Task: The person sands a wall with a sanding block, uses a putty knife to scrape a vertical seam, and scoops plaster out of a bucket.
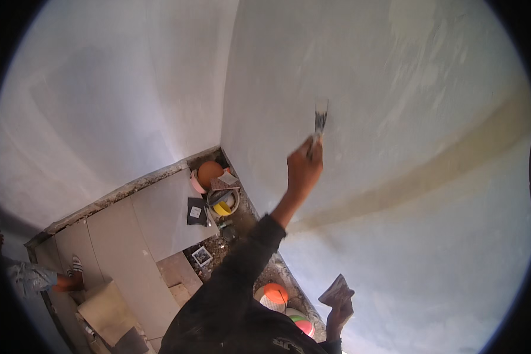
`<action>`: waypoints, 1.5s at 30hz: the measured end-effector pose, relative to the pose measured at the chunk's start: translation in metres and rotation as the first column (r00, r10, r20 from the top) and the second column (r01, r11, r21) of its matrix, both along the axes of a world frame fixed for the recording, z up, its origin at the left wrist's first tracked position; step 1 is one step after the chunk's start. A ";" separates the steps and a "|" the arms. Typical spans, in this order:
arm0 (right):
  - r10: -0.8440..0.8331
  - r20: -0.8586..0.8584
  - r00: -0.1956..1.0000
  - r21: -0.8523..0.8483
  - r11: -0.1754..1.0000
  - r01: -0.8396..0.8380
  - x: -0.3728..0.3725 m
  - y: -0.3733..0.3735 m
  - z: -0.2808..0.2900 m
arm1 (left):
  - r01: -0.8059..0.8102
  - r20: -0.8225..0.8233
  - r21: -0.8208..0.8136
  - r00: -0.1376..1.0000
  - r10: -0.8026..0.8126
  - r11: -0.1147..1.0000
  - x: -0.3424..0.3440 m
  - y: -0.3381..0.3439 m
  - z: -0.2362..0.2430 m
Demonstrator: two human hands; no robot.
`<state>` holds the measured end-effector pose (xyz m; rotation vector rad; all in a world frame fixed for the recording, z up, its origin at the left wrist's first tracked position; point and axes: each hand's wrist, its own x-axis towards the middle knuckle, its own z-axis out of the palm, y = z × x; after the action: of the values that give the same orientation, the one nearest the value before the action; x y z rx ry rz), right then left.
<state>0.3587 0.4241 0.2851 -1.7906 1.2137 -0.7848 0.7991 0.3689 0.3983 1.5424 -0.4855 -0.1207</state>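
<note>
My left hand (305, 165), on a dark-sleeved arm stretched up and forward, grips a putty knife (320, 117) by its handle. The narrow blade points up the grey wall (371, 88), its tip pale and seemingly against the surface. Lower and to the right, my right hand (340, 311) is closed on a flat, grey-brown, four-cornered piece (336, 291). Its exact kind does not show. That hand is close to the wall's lower part, and most of its forearm is out of sight. Pale smeared patches and a broad brownish diagonal band mark the wall.
A pale wall (100, 118) meets the grey one at a corner. Large tiles (130, 253) cover part of the floor, beside a strip of rubble. Basins (209, 174) and a yellow container (222, 208) crowd the corner. An orange container (275, 292) stands nearer. Another person's leg (65, 283) shows at left.
</note>
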 end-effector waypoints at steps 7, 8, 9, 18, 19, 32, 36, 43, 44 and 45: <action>0.032 -0.063 0.998 -0.022 0.999 -0.034 0.005 -0.010 0.003 | -0.088 0.178 -0.268 0.974 0.139 0.959 -0.080 -0.002 -0.071; 0.008 -0.039 0.999 -0.059 0.998 -0.011 0.002 -0.010 0.005 | -0.106 0.211 -0.247 0.964 0.160 0.963 -0.072 -0.003 -0.048; -0.019 -0.016 1.000 -0.091 0.996 0.017 0.000 -0.009 0.005 | -0.048 0.196 -0.192 0.977 0.086 0.980 -0.054 -0.002 -0.009; -0.032 -0.010 0.999 -0.030 0.999 0.032 0.006 -0.001 0.014 | -0.007 0.118 -0.230 0.992 0.035 0.973 -0.181 0.005 -0.126; -0.002 -0.055 0.999 -0.032 1.000 0.000 0.002 -0.003 0.016 | -0.001 -0.166 -0.212 0.986 -0.035 0.977 -0.202 0.012 -0.157; -0.012 -0.088 0.996 0.026 1.000 0.014 0.012 0.002 0.033 | -0.145 -0.900 -0.241 0.404 -0.165 0.960 -0.096 -0.028 -0.185; 0.044 -0.127 0.991 -0.031 0.998 -0.048 0.012 0.002 0.032 | -0.288 -0.951 -0.218 0.276 -0.137 0.932 -0.033 -0.030 -0.249; 0.075 -0.027 0.997 0.003 0.997 -0.075 0.020 0.007 0.032 | -0.263 -0.944 -0.186 0.316 -0.097 0.947 -0.037 -0.016 -0.234; 0.123 -0.021 0.992 -0.005 0.992 -0.123 0.030 0.004 0.035 | -0.277 -0.928 -0.184 0.366 -0.074 0.943 0.007 -0.008 -0.259; 0.085 -0.024 0.996 -0.026 0.996 -0.086 0.024 0.004 0.034 | -0.234 -0.867 -0.349 0.449 -0.218 0.907 0.020 -0.007 -0.263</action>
<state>0.3825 0.4282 0.3189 -1.8661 1.1380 -0.7365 0.8188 0.3622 0.1356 0.8318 0.3710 -0.7557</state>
